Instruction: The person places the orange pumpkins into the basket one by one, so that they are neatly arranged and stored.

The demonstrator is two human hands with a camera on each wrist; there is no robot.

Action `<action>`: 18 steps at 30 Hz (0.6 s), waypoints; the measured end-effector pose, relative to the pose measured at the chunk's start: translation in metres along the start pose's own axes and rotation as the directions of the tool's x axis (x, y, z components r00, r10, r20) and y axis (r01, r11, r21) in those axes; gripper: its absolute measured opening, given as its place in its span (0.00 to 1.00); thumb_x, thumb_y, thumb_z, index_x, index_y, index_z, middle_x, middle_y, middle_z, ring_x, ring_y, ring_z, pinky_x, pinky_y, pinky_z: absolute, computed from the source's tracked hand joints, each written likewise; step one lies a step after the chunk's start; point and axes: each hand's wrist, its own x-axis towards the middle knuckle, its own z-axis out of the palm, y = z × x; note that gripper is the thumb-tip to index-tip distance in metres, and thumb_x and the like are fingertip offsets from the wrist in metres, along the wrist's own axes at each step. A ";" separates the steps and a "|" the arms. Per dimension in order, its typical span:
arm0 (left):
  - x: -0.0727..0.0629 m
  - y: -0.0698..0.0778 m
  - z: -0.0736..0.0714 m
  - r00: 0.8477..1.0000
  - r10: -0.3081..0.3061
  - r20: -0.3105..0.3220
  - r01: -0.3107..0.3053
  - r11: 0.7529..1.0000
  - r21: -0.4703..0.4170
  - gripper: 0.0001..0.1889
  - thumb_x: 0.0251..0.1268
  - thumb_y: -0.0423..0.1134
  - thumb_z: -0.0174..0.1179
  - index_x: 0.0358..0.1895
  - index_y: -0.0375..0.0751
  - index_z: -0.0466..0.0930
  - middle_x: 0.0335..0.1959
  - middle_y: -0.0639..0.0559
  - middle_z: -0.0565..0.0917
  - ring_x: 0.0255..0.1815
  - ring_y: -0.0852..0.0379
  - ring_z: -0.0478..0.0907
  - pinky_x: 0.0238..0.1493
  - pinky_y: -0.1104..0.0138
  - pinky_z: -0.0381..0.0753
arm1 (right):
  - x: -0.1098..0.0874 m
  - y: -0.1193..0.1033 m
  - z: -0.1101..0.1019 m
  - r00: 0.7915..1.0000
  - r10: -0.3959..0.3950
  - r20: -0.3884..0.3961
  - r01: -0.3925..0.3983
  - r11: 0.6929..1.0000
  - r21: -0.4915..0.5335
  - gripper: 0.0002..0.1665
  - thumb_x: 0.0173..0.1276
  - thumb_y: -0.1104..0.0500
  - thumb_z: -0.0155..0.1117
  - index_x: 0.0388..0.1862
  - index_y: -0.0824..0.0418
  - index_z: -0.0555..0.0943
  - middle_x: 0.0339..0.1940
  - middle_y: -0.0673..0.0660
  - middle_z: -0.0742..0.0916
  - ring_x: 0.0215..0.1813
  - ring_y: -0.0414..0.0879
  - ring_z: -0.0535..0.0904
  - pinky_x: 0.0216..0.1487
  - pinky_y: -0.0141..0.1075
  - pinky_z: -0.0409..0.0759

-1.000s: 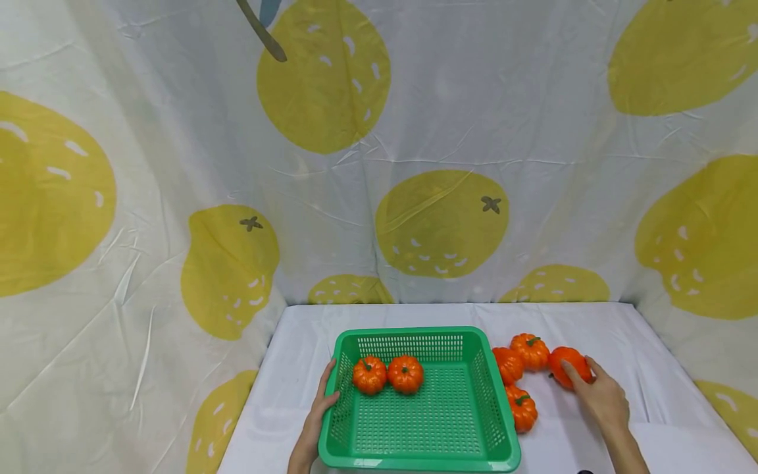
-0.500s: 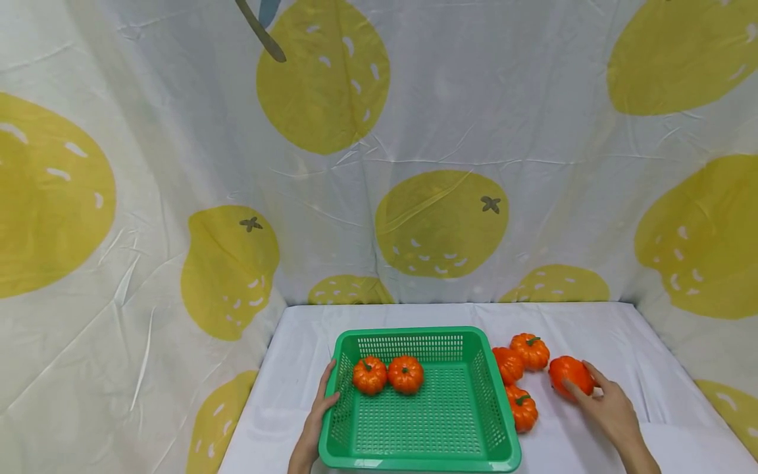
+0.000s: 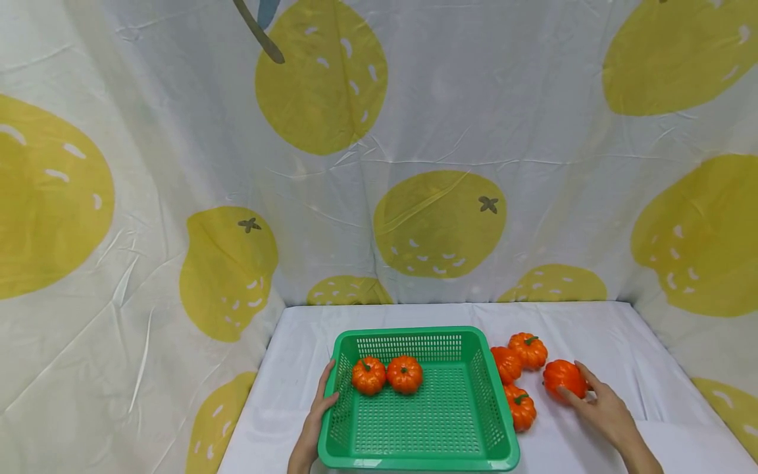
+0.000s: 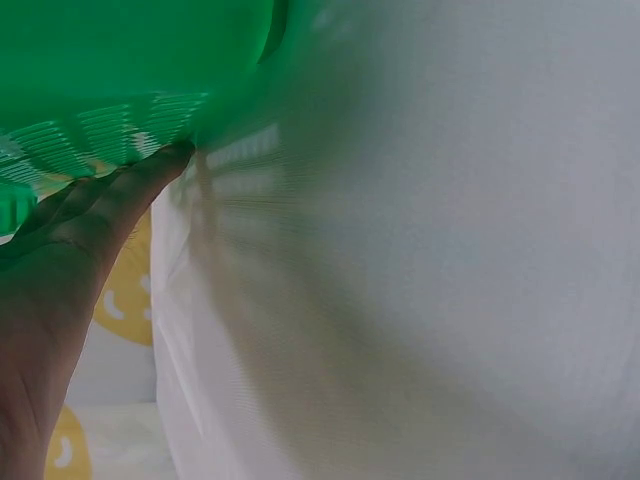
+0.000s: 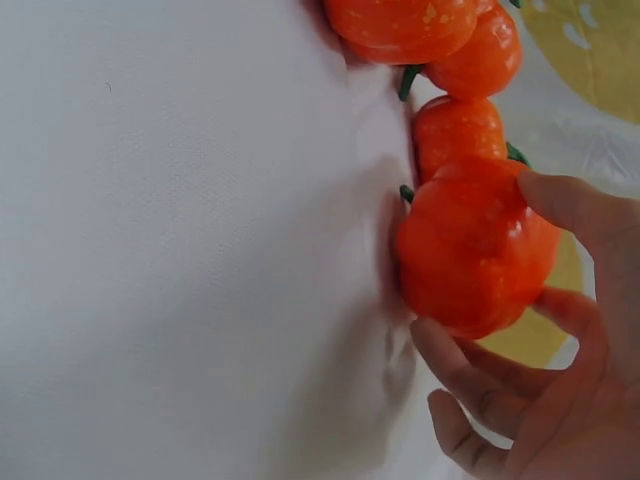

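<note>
- Two pumpkins (image 3: 404,375) sit inside the green basket (image 3: 408,332), at roughly 10 and 11 o'clock from its middle, just beside each other.
- Four are outside: we see three other pumpkins (image 3: 528,351) between 2 and 3 o'clock of the basket, plus the held pumpkin (image 3: 562,380) farther out, near 3 o'clock.
- By that count, we judge the work nearer its start than its end.
- Our right hand (image 3: 606,411) is partly closed, its thumb and bent fingers holding that pumpkin, whose stem points towards 9 o'clock; we cannot tell whether it has left the surface (image 3: 592,329).
- Our left hand (image 3: 312,421) grips the basket near 9 o'clock, thumb over the rim, fingers along the outer wall, only slightly bent.
</note>
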 end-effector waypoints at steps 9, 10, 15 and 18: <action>0.002 -0.001 0.001 0.999 0.032 0.014 -0.032 0.999 -0.032 0.35 0.84 0.46 0.39 0.86 0.61 0.36 0.87 0.45 0.32 0.85 0.36 0.33 0.77 0.48 0.54 | 0.005 -0.004 0.001 0.996 -0.005 -0.085 0.001 0.999 -0.046 0.60 0.73 0.28 0.55 0.78 0.77 0.57 0.60 0.86 0.74 0.55 0.71 0.77 0.53 0.67 0.75; 0.002 -0.001 0.001 0.999 0.036 0.016 -0.035 0.999 -0.034 0.35 0.84 0.46 0.39 0.86 0.60 0.36 0.87 0.45 0.31 0.86 0.36 0.33 0.78 0.47 0.53 | 0.006 -0.005 0.001 0.995 -0.002 -0.097 -0.002 0.999 -0.047 0.60 0.73 0.28 0.54 0.77 0.77 0.58 0.60 0.86 0.75 0.56 0.72 0.77 0.53 0.68 0.75; 0.003 -0.002 0.001 0.999 0.048 0.018 -0.047 0.998 -0.041 0.35 0.84 0.45 0.39 0.86 0.59 0.36 0.87 0.44 0.31 0.86 0.34 0.34 0.78 0.49 0.55 | 0.007 -0.013 0.003 0.991 0.033 -0.127 -0.036 0.999 -0.021 0.57 0.72 0.27 0.56 0.74 0.76 0.62 0.63 0.84 0.74 0.59 0.75 0.75 0.54 0.69 0.70; 0.003 -0.002 0.000 0.999 0.046 0.018 -0.045 0.998 -0.038 0.35 0.84 0.45 0.39 0.86 0.59 0.36 0.87 0.43 0.32 0.86 0.35 0.34 0.77 0.50 0.55 | 0.007 -0.015 0.004 0.993 0.034 -0.117 -0.033 0.999 0.013 0.56 0.72 0.29 0.58 0.74 0.76 0.62 0.64 0.85 0.73 0.60 0.75 0.74 0.56 0.69 0.71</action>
